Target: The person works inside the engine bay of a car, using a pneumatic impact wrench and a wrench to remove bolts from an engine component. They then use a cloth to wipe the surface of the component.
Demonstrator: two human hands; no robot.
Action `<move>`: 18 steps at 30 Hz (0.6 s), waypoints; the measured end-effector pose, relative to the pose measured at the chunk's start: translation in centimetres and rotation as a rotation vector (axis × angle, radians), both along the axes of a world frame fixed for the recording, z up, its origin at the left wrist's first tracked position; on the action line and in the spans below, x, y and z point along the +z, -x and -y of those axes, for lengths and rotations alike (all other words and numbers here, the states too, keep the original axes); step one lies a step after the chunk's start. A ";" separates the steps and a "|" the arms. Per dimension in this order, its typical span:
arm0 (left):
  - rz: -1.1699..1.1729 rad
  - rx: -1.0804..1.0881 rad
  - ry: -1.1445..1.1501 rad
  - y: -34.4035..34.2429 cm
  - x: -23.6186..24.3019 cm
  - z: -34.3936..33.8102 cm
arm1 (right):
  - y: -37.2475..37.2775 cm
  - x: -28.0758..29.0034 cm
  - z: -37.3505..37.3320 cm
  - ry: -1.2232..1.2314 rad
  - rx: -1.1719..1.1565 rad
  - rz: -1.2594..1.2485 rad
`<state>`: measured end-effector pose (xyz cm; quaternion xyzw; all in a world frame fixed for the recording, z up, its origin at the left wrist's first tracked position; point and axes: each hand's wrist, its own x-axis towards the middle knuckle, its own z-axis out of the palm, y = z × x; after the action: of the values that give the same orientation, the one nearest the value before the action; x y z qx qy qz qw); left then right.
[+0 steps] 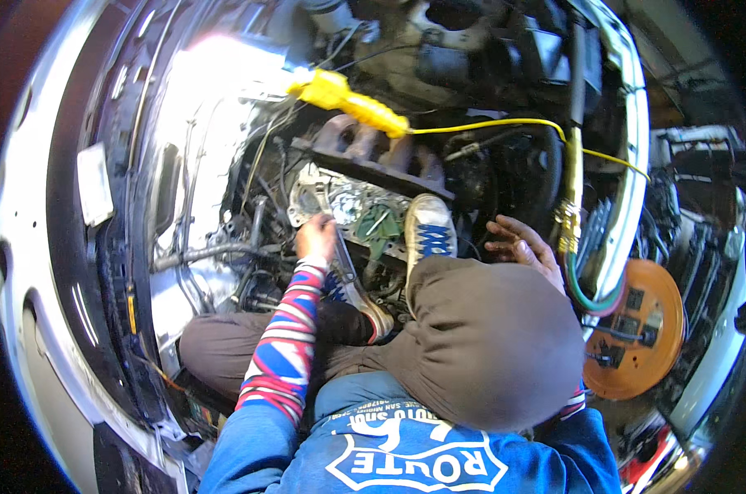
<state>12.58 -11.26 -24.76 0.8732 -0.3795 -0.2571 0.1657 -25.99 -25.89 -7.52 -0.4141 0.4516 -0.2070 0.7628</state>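
My left hand [315, 239], in a patterned red, white and blue sleeve, grips a long steel wrench [343, 262]. Its upper end reaches onto a pale metal engine surface [307, 198], where a crumpled green cloth [378, 224] lies. My right hand [521, 245] is raised beside my bent knee, fingers apart and holding nothing. One white shoe with blue laces [430, 226] rests at the edge of that surface; the other [371, 317] is lower, under the wrench. A rusty exhaust manifold [364, 152] sits just beyond the cloth.
I sit inside a vehicle's engine bay. A yellow work light [348, 103] with a yellow cord lies over the manifold. A pale fender rail [632, 99] and a hose with a brass fitting [569, 226] run along the right, beside a round orange tray [636, 370]. Pipes [191, 257] cross the left.
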 end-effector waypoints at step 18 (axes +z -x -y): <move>0.061 0.053 -0.359 1.3 0.5 5.8 | -15.1 -10.1 3.0 0.406 0.674 -0.277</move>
<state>11.27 -17.05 -24.21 0.9058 -0.3092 -0.2897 0.0024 -10.85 -28.87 -17.66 -0.7045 0.3394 0.0272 0.6227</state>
